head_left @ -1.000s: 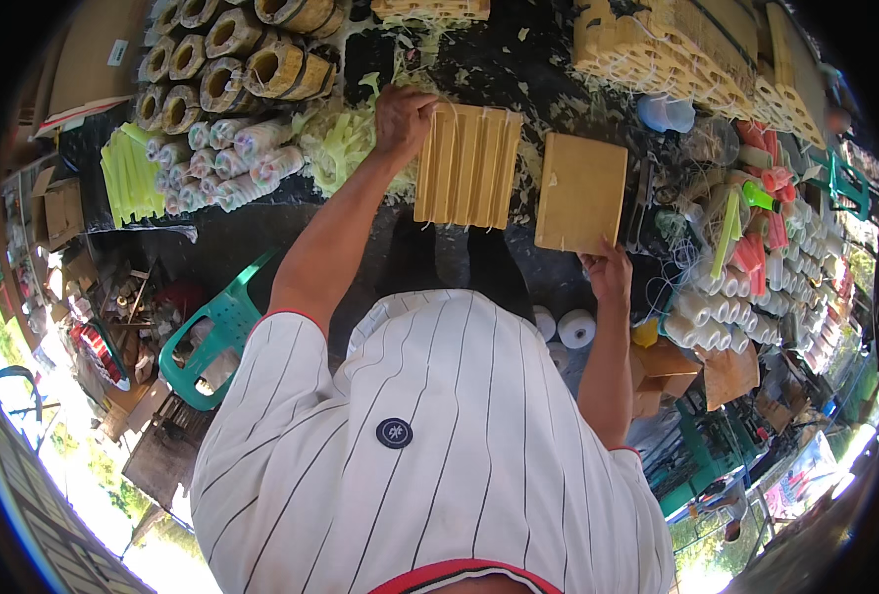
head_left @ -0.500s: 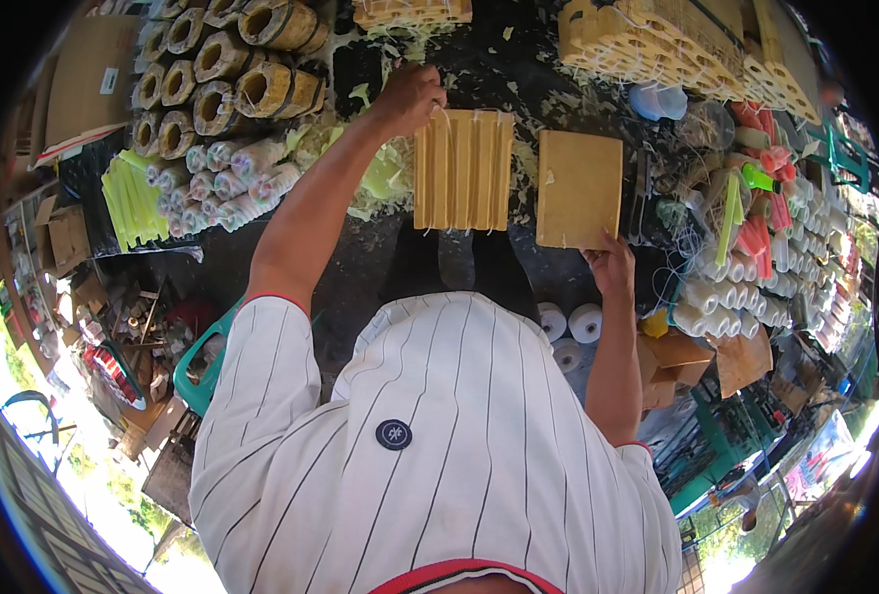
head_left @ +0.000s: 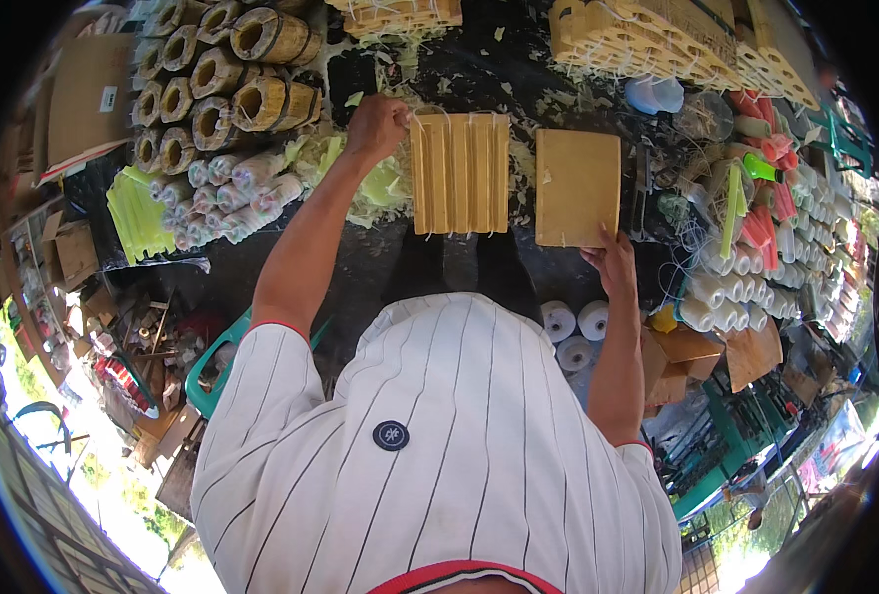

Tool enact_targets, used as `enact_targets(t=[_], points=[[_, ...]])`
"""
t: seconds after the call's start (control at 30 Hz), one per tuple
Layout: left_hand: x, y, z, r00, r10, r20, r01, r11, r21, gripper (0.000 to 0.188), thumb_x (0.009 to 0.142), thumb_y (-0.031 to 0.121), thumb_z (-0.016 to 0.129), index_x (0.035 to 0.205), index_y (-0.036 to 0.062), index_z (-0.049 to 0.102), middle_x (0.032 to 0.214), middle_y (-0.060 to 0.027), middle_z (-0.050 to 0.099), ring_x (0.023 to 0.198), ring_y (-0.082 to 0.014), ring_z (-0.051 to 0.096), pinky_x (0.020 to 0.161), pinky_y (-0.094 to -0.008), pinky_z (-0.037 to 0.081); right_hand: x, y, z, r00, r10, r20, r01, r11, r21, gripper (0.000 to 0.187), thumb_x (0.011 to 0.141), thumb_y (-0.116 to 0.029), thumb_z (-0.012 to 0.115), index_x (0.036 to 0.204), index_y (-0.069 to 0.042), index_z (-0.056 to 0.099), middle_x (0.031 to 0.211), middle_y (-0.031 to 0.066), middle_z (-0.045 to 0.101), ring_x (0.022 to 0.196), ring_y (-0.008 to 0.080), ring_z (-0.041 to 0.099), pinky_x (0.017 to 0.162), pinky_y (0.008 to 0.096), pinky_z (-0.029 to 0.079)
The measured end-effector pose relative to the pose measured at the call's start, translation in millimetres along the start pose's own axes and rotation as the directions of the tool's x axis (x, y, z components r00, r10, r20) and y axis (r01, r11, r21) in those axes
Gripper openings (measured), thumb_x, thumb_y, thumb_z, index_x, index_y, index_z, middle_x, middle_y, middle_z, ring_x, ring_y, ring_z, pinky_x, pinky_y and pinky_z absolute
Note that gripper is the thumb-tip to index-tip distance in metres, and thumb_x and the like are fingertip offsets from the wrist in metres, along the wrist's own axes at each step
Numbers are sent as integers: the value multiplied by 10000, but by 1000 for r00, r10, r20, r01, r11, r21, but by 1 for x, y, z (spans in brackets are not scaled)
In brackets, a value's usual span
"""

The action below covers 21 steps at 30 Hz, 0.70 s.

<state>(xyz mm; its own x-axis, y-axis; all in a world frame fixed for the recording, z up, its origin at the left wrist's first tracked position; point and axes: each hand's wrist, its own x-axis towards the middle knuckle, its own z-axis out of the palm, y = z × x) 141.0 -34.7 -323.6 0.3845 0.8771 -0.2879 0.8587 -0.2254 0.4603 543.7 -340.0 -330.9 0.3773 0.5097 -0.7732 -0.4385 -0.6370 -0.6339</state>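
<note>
A grooved wooden block [head_left: 459, 178] lies on the dark work table, thin white strings running along its grooves and sticking out past the ends. At its far left corner, my left hand [head_left: 380, 127] is closed in a pinch, apparently on a white string end; the fingertips are small in the picture. Just right of the block is a flat wooden board [head_left: 578, 188] with a plain face up. My right hand [head_left: 613, 262] grips that board at its near right corner, fingers partly hidden.
Hollow wooden tubes [head_left: 261, 104] are stacked at far left, above wrapped candle bundles [head_left: 246, 198] and pale green sticks [head_left: 137, 213]. Drilled wooden blocks [head_left: 637, 45] stand far right. White rolls [head_left: 726, 297] crowd the right side; thread cones [head_left: 593, 322] sit below the table edge.
My left hand has moved left and slightly nearer, from the block's far edge to its far left corner. My right hand keeps its hold on the flat board.
</note>
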Motion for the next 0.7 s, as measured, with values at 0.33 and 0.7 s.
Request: enact_targets(t=[0.33,0.7], points=[[-1,3,24,992,94,-80,-110,970,-218,218,1025,207,736,1138,38,813,1053,-166,730,971,-333,703,842,-486,587,5,-11,-16,1000,-2,27,10,958,-287,470,978,-368,811,1152,44,666,988,115,744,768,189,739,758,346,630],[-2,3,21,1000,3,-26,-9,970,-243,203,1017,223,728,1060,51,828,1066,-176,751,995,-339,721,877,-476,570,1,-12,-14,984,-50,171,62,996,-67,456,987,-247,795,1260,71,615,1138,168,740,987,271,766,828,416,652]])
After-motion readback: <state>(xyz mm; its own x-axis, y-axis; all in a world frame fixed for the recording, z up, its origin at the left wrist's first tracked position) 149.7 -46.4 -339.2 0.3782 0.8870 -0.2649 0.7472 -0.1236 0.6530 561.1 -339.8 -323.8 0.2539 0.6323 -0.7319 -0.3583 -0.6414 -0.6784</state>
